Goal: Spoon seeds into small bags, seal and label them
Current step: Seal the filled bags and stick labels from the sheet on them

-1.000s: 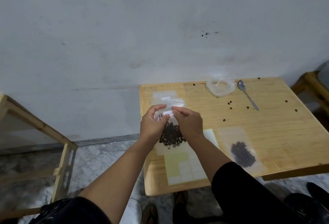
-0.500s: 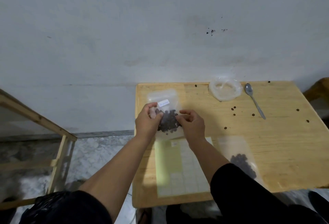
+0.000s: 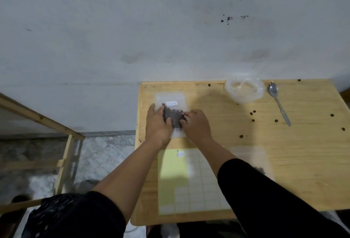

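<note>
A small clear bag [image 3: 171, 97] of dark seeds [image 3: 175, 117] lies flat at the back left of the wooden table [image 3: 303, 152], with a white label [image 3: 172, 103] stuck above the seeds. My left hand [image 3: 157, 124] rests on the bag's left side, its fingers laid over the seeds. The bent fingertips of my right hand [image 3: 197, 126] press on the bag's right side. A yellow and white label sheet [image 3: 189, 181] lies near the front edge. A second seed bag [image 3: 253, 156] lies to the right of the sheet, partly hidden by my right sleeve.
A clear plastic bowl [image 3: 244, 89] stands at the back of the table, with a metal spoon [image 3: 279, 103] to its right. Loose seeds [image 3: 252, 112] are scattered over the right half. A wooden frame [image 3: 66, 162] stands on the floor to the left.
The bag was held up in both hands while the label went on. It has since come down flat onto the back left of the table, with both hands resting on it.
</note>
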Demonstrator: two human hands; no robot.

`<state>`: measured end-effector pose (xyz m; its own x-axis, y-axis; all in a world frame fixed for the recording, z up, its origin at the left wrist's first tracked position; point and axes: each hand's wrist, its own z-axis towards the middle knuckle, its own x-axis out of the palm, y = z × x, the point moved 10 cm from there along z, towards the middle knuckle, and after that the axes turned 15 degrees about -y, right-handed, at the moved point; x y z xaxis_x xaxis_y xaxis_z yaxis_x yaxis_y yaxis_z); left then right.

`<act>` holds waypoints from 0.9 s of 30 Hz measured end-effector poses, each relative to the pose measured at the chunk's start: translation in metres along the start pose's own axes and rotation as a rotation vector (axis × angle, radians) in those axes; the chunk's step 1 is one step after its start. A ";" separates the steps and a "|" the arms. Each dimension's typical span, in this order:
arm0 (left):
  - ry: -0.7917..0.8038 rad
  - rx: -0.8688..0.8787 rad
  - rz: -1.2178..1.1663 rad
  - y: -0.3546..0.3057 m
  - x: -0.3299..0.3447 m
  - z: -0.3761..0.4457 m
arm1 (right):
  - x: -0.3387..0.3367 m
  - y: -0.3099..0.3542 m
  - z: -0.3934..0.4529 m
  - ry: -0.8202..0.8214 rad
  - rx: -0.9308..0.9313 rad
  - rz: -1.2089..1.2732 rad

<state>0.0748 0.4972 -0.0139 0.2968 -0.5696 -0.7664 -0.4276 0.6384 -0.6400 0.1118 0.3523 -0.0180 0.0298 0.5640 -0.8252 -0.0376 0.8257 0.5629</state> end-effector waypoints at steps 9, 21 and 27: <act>-0.021 0.418 0.061 -0.072 0.011 -0.038 | -0.040 -0.001 -0.026 -0.042 -0.297 -0.299; 0.312 0.641 0.045 -0.116 0.094 -0.164 | -0.125 -0.135 -0.104 -0.132 0.081 -0.401; 0.435 0.804 0.238 -0.115 0.133 -0.211 | -0.133 -0.183 -0.137 -0.145 0.315 -0.295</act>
<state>-0.0168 0.2383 -0.0311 -0.1367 -0.4179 -0.8981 0.3294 0.8359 -0.4391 -0.0220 0.1242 -0.0175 0.1342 0.2813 -0.9502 0.2989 0.9027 0.3095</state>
